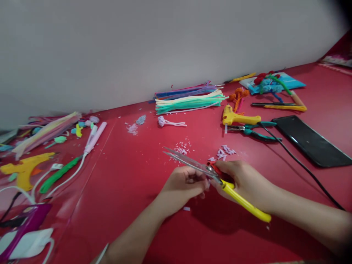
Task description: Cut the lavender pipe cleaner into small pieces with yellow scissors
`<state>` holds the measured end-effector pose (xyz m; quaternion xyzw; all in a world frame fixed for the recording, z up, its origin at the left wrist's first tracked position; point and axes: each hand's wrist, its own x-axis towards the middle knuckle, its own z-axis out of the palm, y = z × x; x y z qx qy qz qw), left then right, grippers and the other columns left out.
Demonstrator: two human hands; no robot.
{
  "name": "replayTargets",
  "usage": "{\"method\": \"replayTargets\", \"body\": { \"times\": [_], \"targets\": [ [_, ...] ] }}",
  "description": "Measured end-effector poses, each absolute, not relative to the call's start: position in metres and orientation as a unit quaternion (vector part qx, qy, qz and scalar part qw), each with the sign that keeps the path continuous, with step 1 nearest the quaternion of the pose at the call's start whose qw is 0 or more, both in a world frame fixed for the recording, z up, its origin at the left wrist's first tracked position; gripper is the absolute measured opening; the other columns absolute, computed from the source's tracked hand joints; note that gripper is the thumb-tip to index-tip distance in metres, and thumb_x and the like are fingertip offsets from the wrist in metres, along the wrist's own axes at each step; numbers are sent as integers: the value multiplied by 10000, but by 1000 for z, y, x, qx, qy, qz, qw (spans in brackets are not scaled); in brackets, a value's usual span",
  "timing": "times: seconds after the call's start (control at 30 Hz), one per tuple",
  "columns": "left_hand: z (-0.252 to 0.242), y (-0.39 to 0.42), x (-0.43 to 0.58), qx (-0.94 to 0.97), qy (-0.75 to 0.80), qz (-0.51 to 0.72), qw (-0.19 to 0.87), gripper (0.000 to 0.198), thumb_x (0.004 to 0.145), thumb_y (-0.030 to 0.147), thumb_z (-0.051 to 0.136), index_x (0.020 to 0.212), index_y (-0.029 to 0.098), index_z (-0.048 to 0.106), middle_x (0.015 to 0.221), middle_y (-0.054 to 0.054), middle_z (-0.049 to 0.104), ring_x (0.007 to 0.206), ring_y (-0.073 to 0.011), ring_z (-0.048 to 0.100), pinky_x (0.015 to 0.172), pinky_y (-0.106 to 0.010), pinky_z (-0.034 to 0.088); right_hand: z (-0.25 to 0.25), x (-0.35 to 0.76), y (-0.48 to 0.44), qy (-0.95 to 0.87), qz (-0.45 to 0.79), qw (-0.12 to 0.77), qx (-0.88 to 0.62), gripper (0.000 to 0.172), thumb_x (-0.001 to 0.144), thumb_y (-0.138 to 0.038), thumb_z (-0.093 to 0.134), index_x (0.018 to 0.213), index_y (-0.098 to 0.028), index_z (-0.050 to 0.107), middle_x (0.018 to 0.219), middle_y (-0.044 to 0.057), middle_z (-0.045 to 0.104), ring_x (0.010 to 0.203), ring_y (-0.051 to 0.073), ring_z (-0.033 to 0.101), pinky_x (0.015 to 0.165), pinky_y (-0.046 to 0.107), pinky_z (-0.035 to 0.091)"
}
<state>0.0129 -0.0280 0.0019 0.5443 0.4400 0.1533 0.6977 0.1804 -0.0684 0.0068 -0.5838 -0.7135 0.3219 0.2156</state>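
Scissors [211, 171], yellow handles, sit low centre over the red table [132, 190], just above the surface. The blades are parted w/ tips aimed up-left. R hand [243, 180] is wrapped round the handles, fingers closed on them. L hand [185, 182] is right beside the pivot, under the blades, fingers curled in tight vs thumb. Can't tell if it pinches anything. Lilac snippets [224, 152] are scattered just behind the hands. Further back-right are a yellow glue gun [239, 118] and green pliers [254, 132], close together. Its black cable [298, 162] runs off to the right past a dark phone [310, 142]. A pipe-cleaner bundle [189, 101] lies by the wall. Far left there's a 2nd glue gun [24, 168] amid clutter.
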Motion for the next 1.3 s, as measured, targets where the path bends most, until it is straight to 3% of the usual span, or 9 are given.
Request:
{"method": "replayTargets", "body": {
  "times": [0.3, 0.43, 0.73, 1.03, 1.3],
  "targets": [
    [-1, -35, 16, 701, 426, 186, 541, 99, 706, 196, 517, 755, 173, 600, 705, -15, 603, 659, -124, 540, 638, -235, 424, 4, 181, -69, -710, 315, 215, -591, 110, 688, -253, 436, 608, -196, 387, 506, -60, 403, 451, 60, 307, 426, 183, 220],
    [1, -35, 16, 728, 415, 191, 511, 105, 703, 178, 509, 754, 176, 601, 709, -9, 608, 656, -120, 537, 639, -226, 420, 4, 181, -68, -708, 309, 216, -597, 144, 692, -273, 441, 597, -196, 366, 496, -66, 384, 451, 57, 292, 424, 183, 218],
    [-1, -37, 17, 697, 433, 197, 536, 86, 684, 193, 532, 710, 172, 612, 651, -2, 593, 622, -115, 526, 605, -228, 417, 3, 179, -68, -707, 312, 219, -596, 152, 700, -304, 436, 606, -192, 394, 507, -46, 411, 449, 62, 308, 421, 192, 214],
    [-1, -15, 7, 450, 455, 429, 638, 94, 666, 203, 603, 726, 150, 554, 604, 13, 562, 479, -59, 472, 472, -183, 379, 1, 198, -56, -730, 88, 118, -667, 323, 669, -531, 434, 663, -209, 438, 510, -16, 487, 427, 93, 394, 430, 215, 183],
    [0, -10, 0, 406, 425, 507, 631, 90, 686, 175, 572, 775, 177, 586, 635, 28, 560, 519, -52, 485, 497, -178, 366, -5, 196, -56, -753, 52, 78, -652, 397, 700, -586, 367, 680, -200, 460, 537, 9, 526, 437, 113, 435, 441, 236, 162]
  ]
}}
